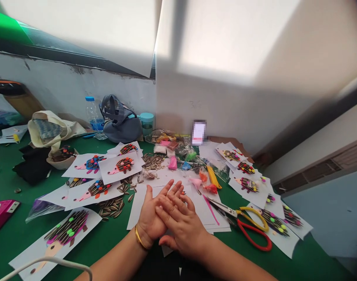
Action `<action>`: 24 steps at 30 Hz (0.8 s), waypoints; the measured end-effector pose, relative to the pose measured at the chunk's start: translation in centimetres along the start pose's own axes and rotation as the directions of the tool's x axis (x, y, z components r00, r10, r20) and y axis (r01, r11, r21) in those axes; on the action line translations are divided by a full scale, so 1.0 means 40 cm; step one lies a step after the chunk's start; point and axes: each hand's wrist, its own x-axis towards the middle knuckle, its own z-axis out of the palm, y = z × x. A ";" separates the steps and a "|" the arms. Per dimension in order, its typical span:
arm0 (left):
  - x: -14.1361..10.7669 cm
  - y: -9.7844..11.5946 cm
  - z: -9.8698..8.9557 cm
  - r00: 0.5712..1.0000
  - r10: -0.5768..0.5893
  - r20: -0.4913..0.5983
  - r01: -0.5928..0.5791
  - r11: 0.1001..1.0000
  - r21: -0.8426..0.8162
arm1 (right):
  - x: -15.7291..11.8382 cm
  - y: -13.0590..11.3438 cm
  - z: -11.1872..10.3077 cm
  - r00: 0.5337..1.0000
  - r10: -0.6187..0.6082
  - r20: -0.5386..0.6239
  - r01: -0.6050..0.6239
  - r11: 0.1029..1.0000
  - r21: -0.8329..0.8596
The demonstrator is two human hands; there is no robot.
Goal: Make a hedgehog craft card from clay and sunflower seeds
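Overlapping white sheets [135, 208], pink strip [211, 210], left grip [151, 217] and right grip [182, 226] pressed together

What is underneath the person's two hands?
White sheets of paper extend beneath the left hand and right hand, and a small orange bit shows near the fingers. Whatever lies directly below the palms, or between them, is covered and cannot be seen.

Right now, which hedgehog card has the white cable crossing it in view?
The hedgehog card at the picture's bottom left, with green dots on its back; the white cable crosses no other card.
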 end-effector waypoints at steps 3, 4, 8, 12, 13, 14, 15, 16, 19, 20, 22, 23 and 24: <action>0.000 0.004 -0.002 1.000 0.012 0.006 -0.012 1.000 0.018 | -0.002 0.008 0.003 0.997 0.078 -0.023 -0.079 0.995 -0.055; 0.001 0.005 -0.001 1.000 0.027 0.009 -0.027 1.000 0.017 | -0.003 0.009 0.003 0.997 0.076 -0.017 -0.077 0.995 -0.056; 0.002 -0.006 0.000 1.000 -0.004 -0.002 0.004 0.998 -0.062 | -0.007 0.008 0.004 0.998 -0.048 0.042 0.050 0.998 -0.040; -0.001 -0.017 -0.001 0.997 -0.080 -0.004 0.079 0.990 -0.114 | -0.008 0.016 0.007 0.999 0.017 0.030 -0.013 0.991 -0.131; -0.001 -0.016 -0.002 0.998 -0.070 -0.004 0.069 0.990 -0.124 | -0.008 0.019 0.006 0.999 0.016 0.028 -0.012 0.990 -0.140; -0.001 -0.015 -0.001 0.999 -0.052 -0.004 0.051 0.989 -0.137 | -0.010 0.021 0.005 1.000 -0.007 0.029 0.011 0.990 -0.138; -0.001 -0.014 -0.001 1.000 -0.029 -0.007 0.028 0.988 -0.151 | -0.011 0.023 0.004 0.998 -0.043 0.037 0.048 0.990 -0.131; -0.001 -0.014 0.000 1.000 -0.012 -0.014 0.009 0.987 -0.162 | -0.012 0.022 0.003 0.996 -0.078 0.047 0.083 0.989 -0.123; 0.000 -0.021 0.003 0.999 -0.033 -0.037 0.026 0.985 -0.171 | -0.011 0.017 0.003 0.995 -0.087 0.049 0.093 0.986 -0.135; -0.001 -0.024 0.003 0.998 -0.059 -0.038 0.052 0.984 -0.168 | -0.010 0.016 0.003 0.997 -0.058 0.041 0.063 0.987 -0.148; -0.001 -0.024 0.003 0.996 -0.086 -0.025 0.080 0.983 -0.166 | -0.008 0.016 0.003 1.000 -0.010 0.018 0.013 0.987 -0.158; -0.001 -0.022 0.003 0.997 -0.074 -0.017 0.071 0.983 -0.167 | -0.008 0.017 0.003 1.000 -0.008 0.008 0.009 0.988 -0.151; -0.001 -0.020 0.003 0.999 -0.047 -0.015 0.043 0.984 -0.172 | -0.008 0.018 0.004 1.000 -0.021 0.002 0.021 0.990 -0.138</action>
